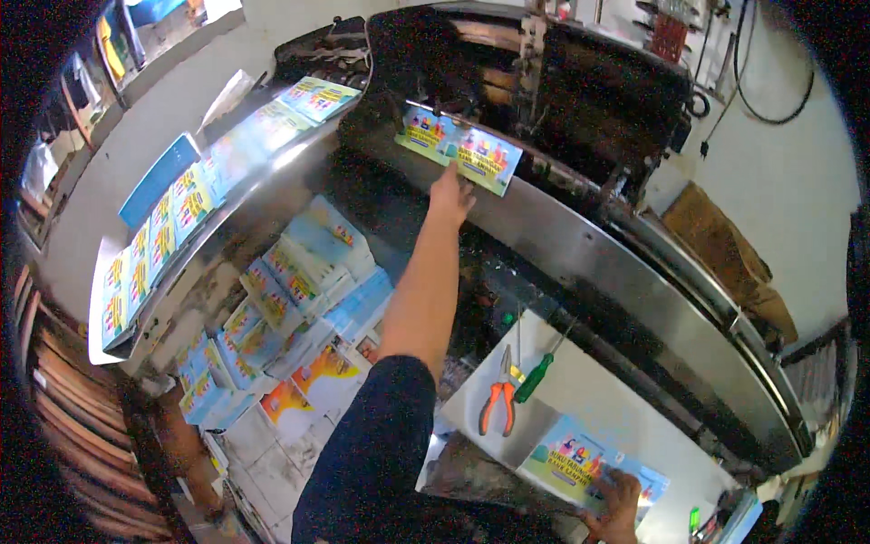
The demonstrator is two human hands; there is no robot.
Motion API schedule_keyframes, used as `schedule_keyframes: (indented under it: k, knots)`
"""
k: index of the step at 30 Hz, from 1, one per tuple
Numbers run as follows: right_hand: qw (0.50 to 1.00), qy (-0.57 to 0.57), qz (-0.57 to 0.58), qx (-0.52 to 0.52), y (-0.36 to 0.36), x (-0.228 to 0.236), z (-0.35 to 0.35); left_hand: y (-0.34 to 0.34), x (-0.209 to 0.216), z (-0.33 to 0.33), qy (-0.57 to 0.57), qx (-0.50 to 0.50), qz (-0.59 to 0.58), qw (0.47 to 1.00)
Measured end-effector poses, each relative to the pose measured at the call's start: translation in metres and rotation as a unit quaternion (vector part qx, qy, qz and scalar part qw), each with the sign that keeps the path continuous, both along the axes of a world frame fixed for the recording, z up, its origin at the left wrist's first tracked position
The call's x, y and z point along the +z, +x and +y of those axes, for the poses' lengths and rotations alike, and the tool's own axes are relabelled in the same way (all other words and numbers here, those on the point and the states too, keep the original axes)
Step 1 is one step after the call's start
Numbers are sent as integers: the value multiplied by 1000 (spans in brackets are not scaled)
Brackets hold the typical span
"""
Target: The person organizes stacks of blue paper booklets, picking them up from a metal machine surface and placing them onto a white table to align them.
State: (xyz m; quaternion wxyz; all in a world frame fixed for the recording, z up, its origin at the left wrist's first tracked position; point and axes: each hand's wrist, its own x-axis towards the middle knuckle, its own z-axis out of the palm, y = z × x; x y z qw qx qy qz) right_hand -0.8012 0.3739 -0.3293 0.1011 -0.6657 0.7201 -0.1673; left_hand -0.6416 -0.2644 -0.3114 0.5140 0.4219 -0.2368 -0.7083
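Note:
My left hand [451, 195] reaches far forward, its fingers closed at the lower edge of a printed sheet [494, 161]. This blue, green and yellow sheet with small cartoon figures lies against the metal edge of a dark machine [589, 91]. Low on the right, my right hand [618, 506] bends its fingers over the edge of similar printed sheets [566, 461] lying on a pale tabletop [625, 412]. Pliers [499, 403] with orange handles and a green-handled screwdriver [535, 378] lie beyond those sheets.
Stacks of printed sheets [317, 258] stand on the floor at the left. More sheets lie in rows along a slanted metal ledge [172, 263]. A curved metal panel [580, 236] runs along the machine's front. Brown cardboard [720, 245] leans by the right wall.

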Motion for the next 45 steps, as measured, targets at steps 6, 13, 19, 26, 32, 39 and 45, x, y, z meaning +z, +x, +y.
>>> schedule_keyframes:
  k: [6, 13, 19, 26, 32, 39, 45]
  knots:
    - [996, 35, -75, -38, 11, 11, -5, -7, 0, -30, 36, 25, 104, 994]
    - [998, 50, -15, -20, 9, 11, -4, -8, -18, 11, -2, -11, 63, 998]
    - [997, 70, -14, -25, 14, 20, -7, -5, -11, 76, 13, 41, 84, 996]
    - [997, 46, -45, -41, 9, 7, 1, 43, -12, 172, -30, 79, 30, 996]
    - [979, 164, -87, -79, 7, 21, -13, 149, -17, 249, -165, 59, 16, 984]
    - [973, -140, -124, -134, 3, 90, -42, 159, 16, 281, -109, -102, 143, 978]
    - [935, -316, -151, -56, 17, 130, -34, 128, 34, 359, -109, -736, -122, 657]
